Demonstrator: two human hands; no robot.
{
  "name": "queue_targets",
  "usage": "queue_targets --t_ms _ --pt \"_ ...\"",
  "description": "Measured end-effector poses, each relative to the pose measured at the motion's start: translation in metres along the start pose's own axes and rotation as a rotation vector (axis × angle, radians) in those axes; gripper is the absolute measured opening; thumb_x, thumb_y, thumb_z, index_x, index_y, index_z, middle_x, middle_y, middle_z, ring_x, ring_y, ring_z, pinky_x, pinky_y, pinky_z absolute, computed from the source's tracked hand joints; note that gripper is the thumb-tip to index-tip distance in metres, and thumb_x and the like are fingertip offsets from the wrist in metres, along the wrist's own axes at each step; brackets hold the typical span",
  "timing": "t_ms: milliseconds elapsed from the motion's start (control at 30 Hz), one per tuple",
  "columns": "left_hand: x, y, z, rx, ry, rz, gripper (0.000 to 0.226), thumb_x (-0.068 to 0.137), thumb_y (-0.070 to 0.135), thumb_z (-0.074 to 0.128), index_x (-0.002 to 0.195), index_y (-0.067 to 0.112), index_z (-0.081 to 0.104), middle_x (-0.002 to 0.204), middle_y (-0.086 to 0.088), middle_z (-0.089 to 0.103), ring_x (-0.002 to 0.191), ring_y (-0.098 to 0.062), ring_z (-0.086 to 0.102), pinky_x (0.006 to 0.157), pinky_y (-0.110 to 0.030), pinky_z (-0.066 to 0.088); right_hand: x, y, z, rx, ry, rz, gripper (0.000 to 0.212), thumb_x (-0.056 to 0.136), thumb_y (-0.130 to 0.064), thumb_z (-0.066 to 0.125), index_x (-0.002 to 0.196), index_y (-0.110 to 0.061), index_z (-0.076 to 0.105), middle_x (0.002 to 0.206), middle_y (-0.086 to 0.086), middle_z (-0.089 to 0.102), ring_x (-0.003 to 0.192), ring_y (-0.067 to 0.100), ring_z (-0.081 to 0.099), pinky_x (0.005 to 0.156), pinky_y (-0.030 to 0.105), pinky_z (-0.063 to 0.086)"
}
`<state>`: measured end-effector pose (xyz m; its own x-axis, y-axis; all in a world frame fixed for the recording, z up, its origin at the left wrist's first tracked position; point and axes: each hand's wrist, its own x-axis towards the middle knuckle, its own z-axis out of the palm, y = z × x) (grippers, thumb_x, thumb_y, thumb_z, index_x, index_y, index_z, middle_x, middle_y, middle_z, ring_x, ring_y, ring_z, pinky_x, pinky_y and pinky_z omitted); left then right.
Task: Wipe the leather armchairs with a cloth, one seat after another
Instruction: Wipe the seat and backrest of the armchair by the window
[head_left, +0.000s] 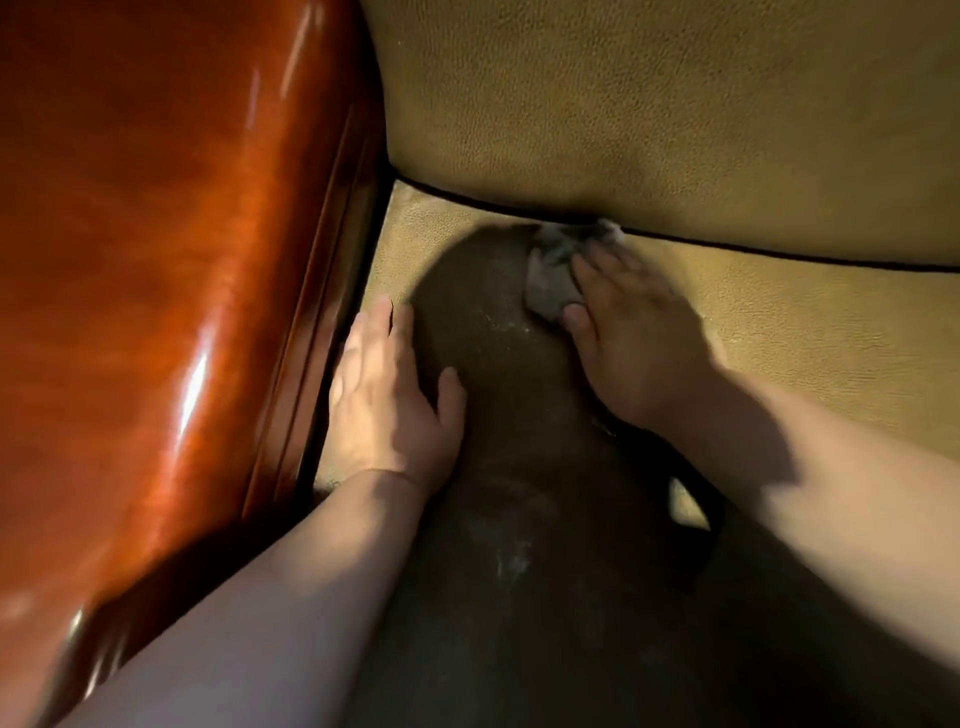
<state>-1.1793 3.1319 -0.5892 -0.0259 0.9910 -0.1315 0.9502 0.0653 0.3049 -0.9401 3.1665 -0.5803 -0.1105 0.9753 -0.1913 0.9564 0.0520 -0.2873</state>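
Partly under right hand (631, 332) — cloth (553, 275)

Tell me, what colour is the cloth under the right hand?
Grey; the cloth shows in the head view, at the seat's back seam.

Bare forearms, unadorned hands (395, 395), sleeveless.

Dim warm light, glare on wooden armrest (171, 312), heavy central shadow
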Motion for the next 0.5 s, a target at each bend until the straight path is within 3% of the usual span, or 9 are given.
queue_targets --t_ms 100,133,200,333,433,500 --pt "0.001 0.003 0.004 -0.109 0.013 -0.035 0.075 0.100 0.047 0.053 0.165 0.019 0.030 0.174 -0.004 0.017 0.160 -0.020 0.011 0.125 -0.024 -0.001 0.001 0.028 -0.014 0.052 0.038 0.078 0.053 0.100 -0.040 0.030 0.143 -0.015 0.050 0.148 0.009 0.051 0.135 0.034 0.045 0.115 0.043 0.036" --pt "0.001 0.002 0.006 -0.148 0.007 -0.040 0.077 0.098 0.050 0.049 0.165 0.018 0.029 0.175 -0.003 0.015 0.160 -0.020 0.009 0.126 -0.025 -0.001 0.003 0.021 -0.011 0.046 0.052 0.096 0.052 0.100 -0.040 0.030 0.140 -0.014 0.051 0.144 0.011 0.052 0.131 0.035 0.046 0.114 0.044 0.037" --pt "0.002 0.001 0.011 -0.161 -0.001 -0.032 0.083 0.093 0.057 0.039 0.165 0.019 0.028 0.176 -0.002 0.013 0.161 -0.021 0.008 0.128 -0.032 0.002 0.016 -0.007 0.003 -0.044 0.057 0.127 0.059 0.100 -0.040 0.026 0.141 -0.005 0.050 0.142 0.020 0.051 0.133 0.040 0.045 0.117 0.048 0.035" --pt "0.003 0.000 0.016 -0.167 0.017 -0.022 0.082 0.091 0.055 0.039 0.163 0.015 0.033 0.173 -0.007 0.021 0.158 -0.019 0.011 0.122 -0.014 -0.014 0.047 -0.057 0.028 -0.101 0.019 0.014 0.068 0.101 -0.047 0.023 0.156 -0.010 0.040 0.159 0.022 0.039 0.148 0.038 0.034 0.125 0.049 0.024" --pt "0.002 0.002 0.012 -0.125 -0.012 -0.023 0.083 0.093 0.057 0.034 0.165 0.017 0.028 0.174 -0.005 0.017 0.160 -0.018 0.005 0.121 -0.014 -0.018 0.047 -0.040 0.016 -0.080 -0.058 -0.113 0.071 0.101 -0.049 0.020 0.156 -0.010 0.040 0.162 0.016 0.039 0.151 0.033 0.034 0.126 0.044 0.022" --pt "0.003 0.001 0.011 -0.064 -0.031 -0.014 0.083 0.093 0.059 0.030 0.166 0.020 0.024 0.175 -0.002 0.013 0.160 -0.018 0.001 0.124 -0.023 -0.013 0.036 -0.008 0.002 -0.072 -0.069 -0.124 0.067 0.103 -0.047 0.024 0.156 -0.011 0.041 0.161 0.012 0.042 0.149 0.030 0.037 0.126 0.040 0.019"
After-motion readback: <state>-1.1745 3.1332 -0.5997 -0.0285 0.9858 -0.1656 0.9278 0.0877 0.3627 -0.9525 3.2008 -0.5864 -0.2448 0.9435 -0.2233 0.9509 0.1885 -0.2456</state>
